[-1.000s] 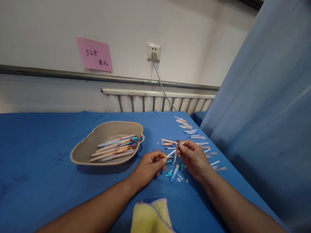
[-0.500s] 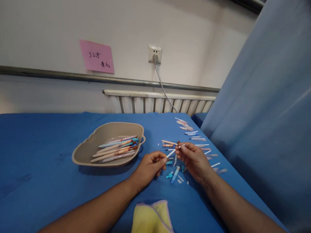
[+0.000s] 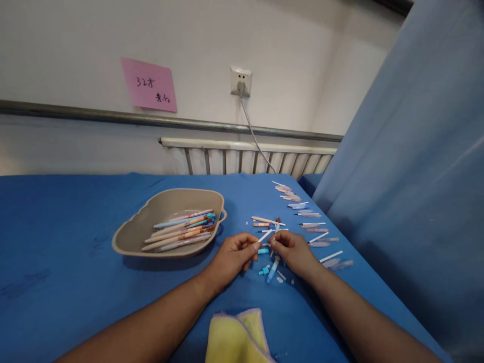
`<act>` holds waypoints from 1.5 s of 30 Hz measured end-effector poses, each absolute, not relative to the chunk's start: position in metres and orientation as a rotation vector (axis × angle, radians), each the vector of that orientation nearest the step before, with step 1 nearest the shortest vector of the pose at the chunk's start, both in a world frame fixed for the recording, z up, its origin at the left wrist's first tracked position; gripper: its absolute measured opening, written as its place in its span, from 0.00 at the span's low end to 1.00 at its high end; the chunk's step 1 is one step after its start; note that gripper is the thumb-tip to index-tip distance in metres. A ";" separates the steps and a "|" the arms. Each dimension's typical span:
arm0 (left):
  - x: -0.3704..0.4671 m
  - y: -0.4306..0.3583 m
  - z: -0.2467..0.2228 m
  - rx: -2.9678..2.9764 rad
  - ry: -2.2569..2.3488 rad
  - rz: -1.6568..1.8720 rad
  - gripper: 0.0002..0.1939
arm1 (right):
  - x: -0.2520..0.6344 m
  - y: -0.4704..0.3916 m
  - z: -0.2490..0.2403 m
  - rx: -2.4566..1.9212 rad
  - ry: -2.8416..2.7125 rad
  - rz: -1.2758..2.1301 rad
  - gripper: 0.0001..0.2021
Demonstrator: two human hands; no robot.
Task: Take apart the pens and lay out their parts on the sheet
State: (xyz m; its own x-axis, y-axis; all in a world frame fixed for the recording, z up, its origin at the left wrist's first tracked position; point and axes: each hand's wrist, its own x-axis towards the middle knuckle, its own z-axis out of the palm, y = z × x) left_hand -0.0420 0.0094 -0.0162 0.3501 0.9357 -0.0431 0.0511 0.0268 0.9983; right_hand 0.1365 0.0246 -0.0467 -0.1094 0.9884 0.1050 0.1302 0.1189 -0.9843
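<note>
Compared with half a second ago, the right hand (image 3: pixel 297 252) has dropped lower and turned palm-down, while the left hand (image 3: pixel 236 256) has barely shifted. Nearest lies a yellow cloth (image 3: pixel 232 338), on the near side and to the right of the basin (image 3: pixel 170 200). Both hands work beyond the cloth, also near-right of the basin. On the left, thumb and fingers pinch a slim white tube (image 3: pixel 265 235) by its lower end, its free end slanting up to the right. The right fingers are bunched close together; whether they hold anything cannot be told.

That tube looks light, stiff and smooth, likely to roll or slip, and perhaps to bend if squeezed; a gentle grip nearer its middle should steady it better. Just beyond and below it, right of the basin, lie a blue barrel (image 3: pixel 273 270), a turquoise piece (image 3: pixel 263 271) and a peach pen shaft (image 3: pixel 260 220). Sorted pen parts (image 3: pixel 320 244) run farther right, along the tabletop's edge. Inside the basin, pens (image 3: pixel 181 234) lie side by side. Behind it stands a radiator (image 3: pixel 242 146).
</note>
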 end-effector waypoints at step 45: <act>-0.043 0.013 -0.017 1.289 1.066 0.992 0.12 | 0.153 -0.009 0.008 -1.507 -2.601 0.543 0.06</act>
